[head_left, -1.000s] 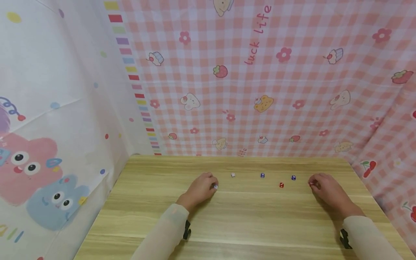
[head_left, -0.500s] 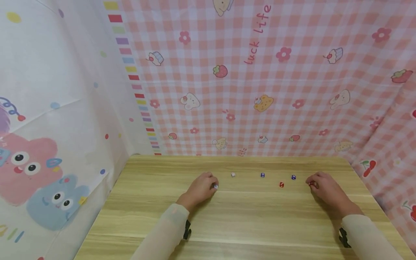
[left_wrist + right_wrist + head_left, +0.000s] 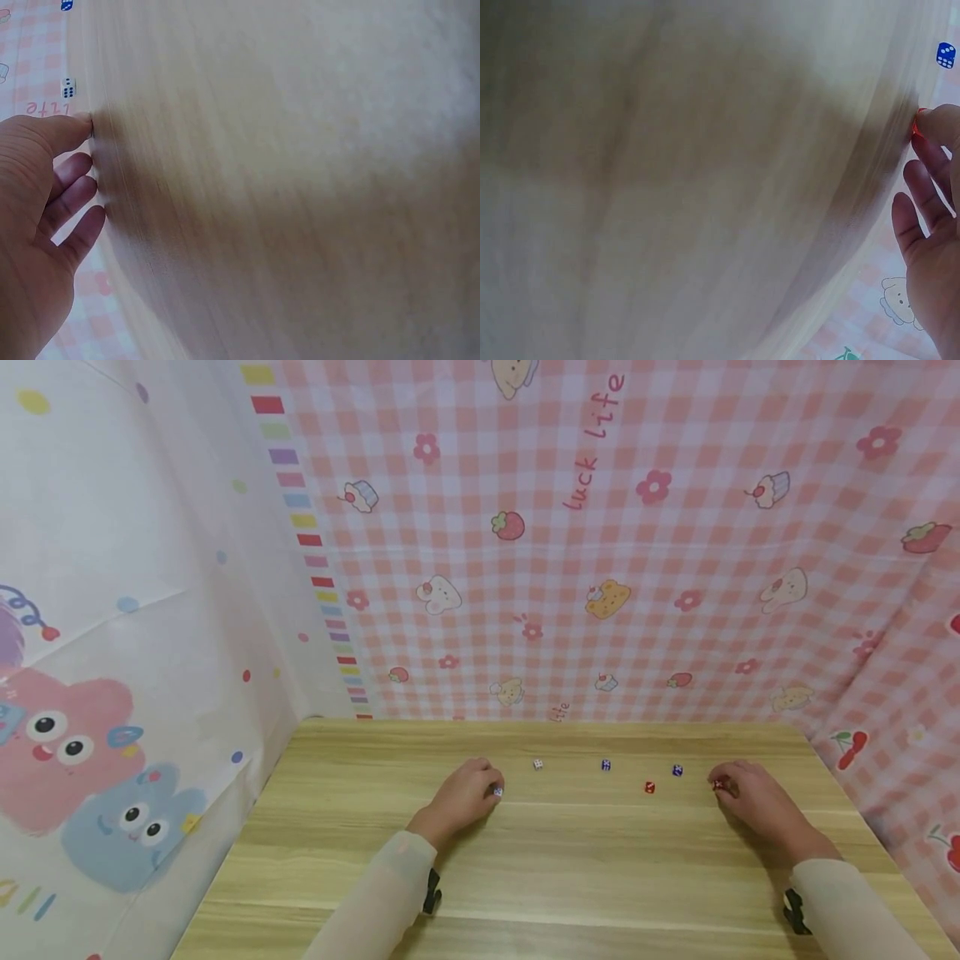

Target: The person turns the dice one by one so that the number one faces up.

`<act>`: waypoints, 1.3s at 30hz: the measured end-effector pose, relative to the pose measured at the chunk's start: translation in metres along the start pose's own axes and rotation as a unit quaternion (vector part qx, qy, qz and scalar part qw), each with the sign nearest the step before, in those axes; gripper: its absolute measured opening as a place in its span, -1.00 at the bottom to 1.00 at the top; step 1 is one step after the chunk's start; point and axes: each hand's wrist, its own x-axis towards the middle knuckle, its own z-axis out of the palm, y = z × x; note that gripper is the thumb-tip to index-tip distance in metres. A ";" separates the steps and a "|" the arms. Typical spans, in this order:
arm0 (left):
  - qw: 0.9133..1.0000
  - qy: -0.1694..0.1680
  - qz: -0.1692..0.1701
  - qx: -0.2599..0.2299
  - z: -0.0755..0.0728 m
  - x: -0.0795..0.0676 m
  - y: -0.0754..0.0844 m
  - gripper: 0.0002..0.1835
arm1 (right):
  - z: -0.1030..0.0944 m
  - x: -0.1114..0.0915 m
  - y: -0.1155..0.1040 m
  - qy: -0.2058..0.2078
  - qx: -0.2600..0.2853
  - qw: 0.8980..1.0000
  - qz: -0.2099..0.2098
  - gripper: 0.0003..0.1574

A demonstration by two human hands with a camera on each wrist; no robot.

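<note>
My left hand (image 3: 463, 795) rests low over the tabletop and pinches a white die (image 3: 498, 792) between thumb and finger. In the left wrist view that die is hidden behind the thumb. Toward the right side, my right hand (image 3: 761, 802) pinches a red die (image 3: 718, 784), whose edge shows red in the right wrist view. Between the hands lie a white die (image 3: 537, 764), a blue die (image 3: 606, 765), another blue die (image 3: 677, 770) and a second red die (image 3: 649, 787). The nearest one to my right hand is the right-hand blue die.
The dice lie toward the far edge of a light wooden table (image 3: 562, 868). A pink checked cloth (image 3: 555, 560) hangs behind it. At the left hangs a white cartoon-printed cloth (image 3: 187, 677). Dark bands sit at both wrists.
My right fingers have shifted slightly left with the red die, which seems to have turned a little. My left hand and the loose dice have stayed where they were.
</note>
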 end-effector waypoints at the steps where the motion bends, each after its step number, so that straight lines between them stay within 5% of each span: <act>1: 1.000 0.000 -0.001 -0.001 0.000 0.000 0.000 -0.96 | 0.000 0.000 0.000 0.000 0.003 1.000 -0.001 -0.81; 14: 1.000 -0.001 0.000 0.001 0.001 0.001 -0.001 -0.95 | -0.002 0.001 0.005 -0.011 0.038 0.999 0.024 -0.83; 29: 1.000 0.001 0.001 -0.001 0.001 0.001 -0.001 -0.95 | -0.003 0.005 0.004 -0.006 0.005 1.000 -0.012 -0.87; 39: 1.000 0.001 0.003 0.004 0.003 0.001 -0.003 -0.95 | -0.001 0.005 -0.001 -0.022 -0.009 1.000 0.003 -0.83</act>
